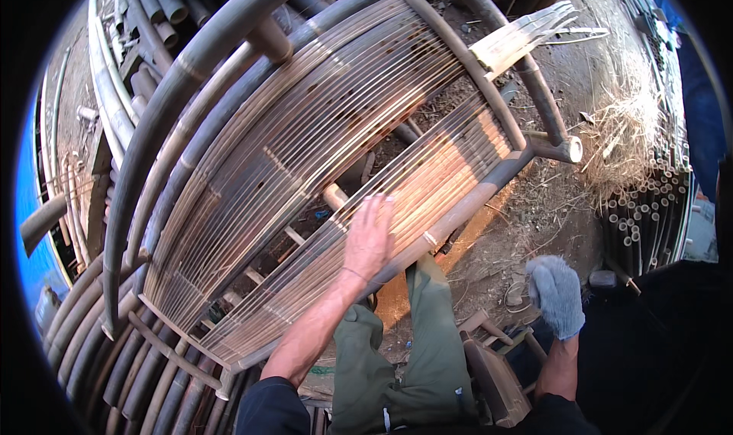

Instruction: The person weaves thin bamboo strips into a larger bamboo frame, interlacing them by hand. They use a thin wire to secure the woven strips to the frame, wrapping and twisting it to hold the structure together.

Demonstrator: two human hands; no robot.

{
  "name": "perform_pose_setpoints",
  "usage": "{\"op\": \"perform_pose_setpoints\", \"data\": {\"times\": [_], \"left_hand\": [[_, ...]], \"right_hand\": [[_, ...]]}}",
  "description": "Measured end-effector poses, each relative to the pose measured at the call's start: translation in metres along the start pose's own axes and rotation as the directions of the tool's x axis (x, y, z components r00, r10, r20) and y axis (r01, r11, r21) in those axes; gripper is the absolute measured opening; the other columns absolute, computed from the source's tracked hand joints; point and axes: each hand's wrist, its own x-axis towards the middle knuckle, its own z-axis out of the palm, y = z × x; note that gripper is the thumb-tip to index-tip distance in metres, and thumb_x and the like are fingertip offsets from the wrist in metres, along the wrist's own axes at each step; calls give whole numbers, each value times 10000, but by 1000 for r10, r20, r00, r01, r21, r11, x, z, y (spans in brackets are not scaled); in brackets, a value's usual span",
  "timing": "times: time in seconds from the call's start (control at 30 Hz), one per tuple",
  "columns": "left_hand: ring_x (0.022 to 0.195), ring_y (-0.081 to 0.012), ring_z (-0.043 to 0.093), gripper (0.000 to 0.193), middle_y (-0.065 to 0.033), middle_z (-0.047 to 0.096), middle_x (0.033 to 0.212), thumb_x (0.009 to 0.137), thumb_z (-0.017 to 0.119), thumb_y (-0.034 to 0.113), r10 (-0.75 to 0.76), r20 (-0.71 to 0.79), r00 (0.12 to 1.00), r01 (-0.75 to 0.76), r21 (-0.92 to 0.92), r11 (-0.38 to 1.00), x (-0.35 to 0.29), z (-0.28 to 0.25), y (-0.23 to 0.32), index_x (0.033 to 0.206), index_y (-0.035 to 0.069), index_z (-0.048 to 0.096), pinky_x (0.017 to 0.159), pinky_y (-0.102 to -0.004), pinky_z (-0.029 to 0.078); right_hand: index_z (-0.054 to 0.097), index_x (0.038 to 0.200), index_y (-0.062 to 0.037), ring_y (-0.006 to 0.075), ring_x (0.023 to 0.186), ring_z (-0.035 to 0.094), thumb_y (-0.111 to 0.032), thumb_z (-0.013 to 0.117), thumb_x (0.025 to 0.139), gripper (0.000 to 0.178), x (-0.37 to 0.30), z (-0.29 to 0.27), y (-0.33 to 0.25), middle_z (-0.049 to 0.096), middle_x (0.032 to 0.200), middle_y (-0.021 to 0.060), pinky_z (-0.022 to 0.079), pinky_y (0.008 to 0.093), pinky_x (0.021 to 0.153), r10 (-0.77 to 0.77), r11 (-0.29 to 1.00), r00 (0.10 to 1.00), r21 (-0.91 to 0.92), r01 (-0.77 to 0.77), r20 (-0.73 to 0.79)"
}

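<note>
A large bamboo bench frame (466,210) stretches across the view in front of me, its seat made of thin bamboo slats (439,183). My left hand (370,236) is bare and lies flat on the slats near the front rail, fingers stretched out. A wide gap splits the near slats from the far ones. Away from the bench, at the lower right, is my right hand (557,296) in a grey knit glove. Its fingers look folded together; whatever they may hold is hidden.
Split bamboo (523,38) pokes through the bench's far right end. Cut bamboo poles (634,213) and straw (622,133) lie at right. Thick poles (145,374) are stacked at lower left. A small bamboo stool (492,370) stands beside my legs.
</note>
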Motion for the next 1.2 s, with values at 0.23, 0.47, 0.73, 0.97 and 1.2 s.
{"op": "perform_pose_setpoints", "data": {"times": [0.23,0.47,0.73,0.97,1.2], "left_hand": [[690,-177,561,242,-64,586,890,1010,520,224,134,-199,971,-203,-386,900,146,42,95,1130,28,596,669,-349,533],[901,-435,619,328,-230,626,1018,804,572,26,-281,-312,907,236,-175,956,160,71,-28,1123,4,648,820,-474,519],[1064,-533,569,349,-401,608,1038,815,489,50,-494,261,830,558,-404,725,210,110,-64,1123,-100,561,917,-527,456],[1094,-454,618,346,-352,643,1084,860,623,172,-562,231,795,577,-576,579,235,109,-41,1053,-114,634,944,-448,459],[821,-340,692,243,-213,715,854,877,687,228,-721,144,678,668,-529,523,224,102,-26,971,9,736,782,-398,511]], "right_hand": [[675,972,-51,305,801,665,-106,630,875,120,13,-57,55,685,908,83,505,425,710,229,944,963,275,-183,-144],[710,939,-46,296,848,666,-161,623,941,144,175,78,207,693,888,105,525,394,772,410,891,773,393,-227,-484],[725,873,-99,321,835,696,-143,581,873,151,336,244,133,702,887,127,565,450,717,33,990,997,-137,-42,-65],[746,1113,-98,337,1056,696,-201,531,919,308,359,266,126,718,1132,160,560,450,867,-82,996,832,61,58,549],[714,1026,-50,361,999,684,-203,563,894,253,349,247,126,700,1085,191,554,463,841,-71,994,929,102,36,363]]}}
